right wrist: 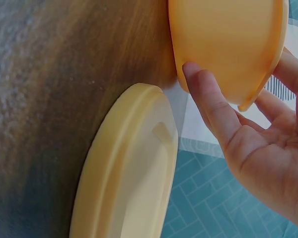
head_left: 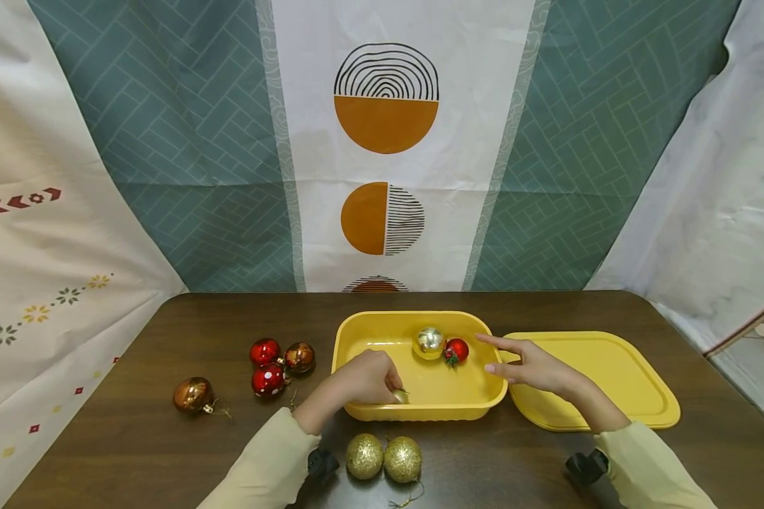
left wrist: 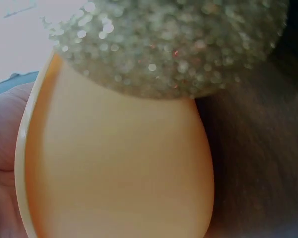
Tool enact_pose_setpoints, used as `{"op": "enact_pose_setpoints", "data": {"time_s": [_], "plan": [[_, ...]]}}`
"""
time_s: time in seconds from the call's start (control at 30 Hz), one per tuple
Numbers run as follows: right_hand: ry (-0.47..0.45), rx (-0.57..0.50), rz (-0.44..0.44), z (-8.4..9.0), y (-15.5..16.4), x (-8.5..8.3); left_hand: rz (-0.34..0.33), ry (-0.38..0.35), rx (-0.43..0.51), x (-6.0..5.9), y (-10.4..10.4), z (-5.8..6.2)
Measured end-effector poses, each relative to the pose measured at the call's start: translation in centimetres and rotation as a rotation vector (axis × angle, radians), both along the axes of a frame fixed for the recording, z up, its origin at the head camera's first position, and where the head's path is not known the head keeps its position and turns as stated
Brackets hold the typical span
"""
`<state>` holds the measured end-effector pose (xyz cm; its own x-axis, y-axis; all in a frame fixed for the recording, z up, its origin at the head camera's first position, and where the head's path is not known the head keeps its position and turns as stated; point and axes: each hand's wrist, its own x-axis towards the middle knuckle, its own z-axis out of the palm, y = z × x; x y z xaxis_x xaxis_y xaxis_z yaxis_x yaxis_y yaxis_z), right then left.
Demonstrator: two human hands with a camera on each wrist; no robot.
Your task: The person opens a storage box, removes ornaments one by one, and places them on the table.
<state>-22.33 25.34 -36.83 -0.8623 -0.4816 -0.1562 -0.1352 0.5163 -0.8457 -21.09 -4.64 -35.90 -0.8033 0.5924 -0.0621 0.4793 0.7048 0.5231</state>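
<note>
Two gold glitter baubles (head_left: 384, 458) sit side by side at the near edge of the dark wooden surface (head_left: 134, 438), closest to us, between our two pale yellow sleeves. Just beyond them stands a yellow tub (head_left: 420, 404). Our left hand (head_left: 364, 378) reaches over the tub's near wall, its grip curled around a small gold bauble (head_left: 400, 396) held low inside the tub against that wall. Our right hand (head_left: 535, 366) hovers at the tub's right end with its grip released, fingers straight and spread; in the right wrist view the fingertips (right wrist: 193, 74) lie against the outside of the tub's wall. Inside the tub, toward its far wall, a shiny gold bauble (head_left: 429, 342) and a small red bauble (head_left: 456, 350) touch each other. A matching yellow lid (head_left: 611, 382) lies flat just to the right of the tub. Toward the left edge of the surface, two red baubles (head_left: 266, 366) and a copper bauble (head_left: 300, 357) cluster together, and another copper bauble (head_left: 194, 394) lies apart, further left.
</note>
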Motion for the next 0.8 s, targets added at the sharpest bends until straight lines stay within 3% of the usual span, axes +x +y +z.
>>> {"op": "enact_pose_setpoints", "data": {"time_s": [0.2,0.43,0.6,0.8], "plan": [[0.002,0.013,-0.008,-0.2,0.1,0.0,0.023,0.009,0.019,0.0,-0.2,-0.1],[0.018,0.024,-0.003,-0.2,0.1,0.0,0.079,0.012,0.163,0.5,-2.1,0.8],[0.022,0.01,0.007,0.1,0.0,0.1,0.145,0.046,0.261,1.4,-4.3,1.7],[0.016,0.005,0.01,0.1,0.0,0.1,0.279,0.063,0.366,3.0,-7.6,2.6]]}}
